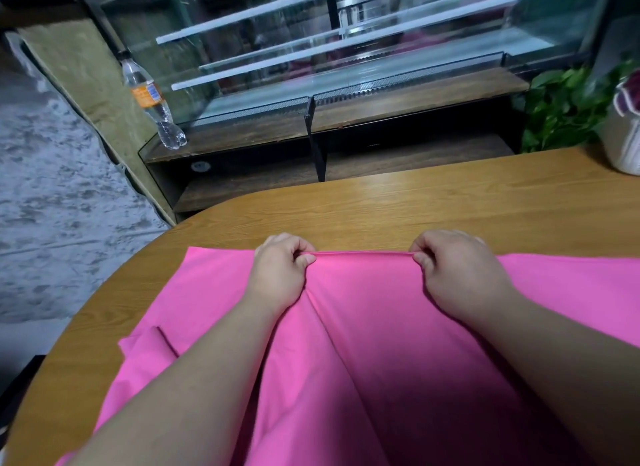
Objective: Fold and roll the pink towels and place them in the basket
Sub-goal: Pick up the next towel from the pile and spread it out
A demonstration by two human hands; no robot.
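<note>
Head view: fingers (302, 250) of both hands are curled and clamped on a raised ridge of the pink towel (363, 327) along its far edge. The left hand (280, 271) and right hand (457, 275) are set a little apart, toward the middle of the table (381, 205). The towel is spread toward the table's near edge. A fold is judged to be in hand: the ridge should be kept taut and level, and edges matched before laying down. A basket (625, 146) is noted at the far right corner.
</note>
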